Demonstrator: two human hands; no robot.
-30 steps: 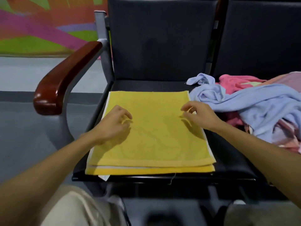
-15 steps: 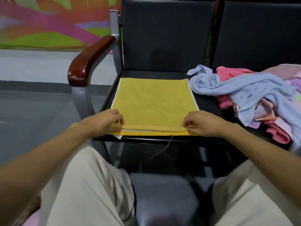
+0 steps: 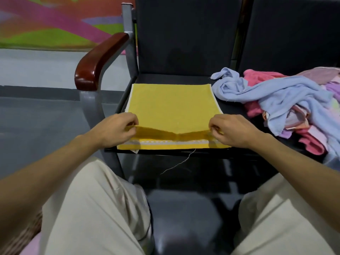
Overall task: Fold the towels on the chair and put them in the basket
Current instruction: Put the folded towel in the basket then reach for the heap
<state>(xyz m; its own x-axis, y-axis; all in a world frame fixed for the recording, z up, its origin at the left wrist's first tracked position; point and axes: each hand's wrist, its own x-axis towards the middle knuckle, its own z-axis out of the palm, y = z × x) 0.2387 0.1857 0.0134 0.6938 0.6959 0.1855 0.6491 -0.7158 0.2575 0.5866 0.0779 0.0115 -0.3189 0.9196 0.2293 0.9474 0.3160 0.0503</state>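
A yellow towel [image 3: 173, 105] lies folded flat on the black chair seat [image 3: 176, 78]. My left hand [image 3: 116, 129] pinches its near left corner, and my right hand [image 3: 233, 129] pinches its near right corner. Both hold the top layer's near edge lifted a little off the seat, so a white-trimmed lower layer shows underneath. On the seat to the right sits a heap of unfolded towels [image 3: 287, 107], with a light blue one on top of pink and lilac ones. No basket is in view.
A wooden armrest [image 3: 99, 61] on a grey metal frame stands left of the seat. A loose thread [image 3: 180, 162] hangs from the towel's front edge. My knees in beige trousers [image 3: 95, 208] are below the seat edge. A colourful wall panel [image 3: 55, 23] is behind.
My hands slid from the middle of the yellow towel to its near corners, closed on them, and have now raised the near edge. The camera view dropped lower.
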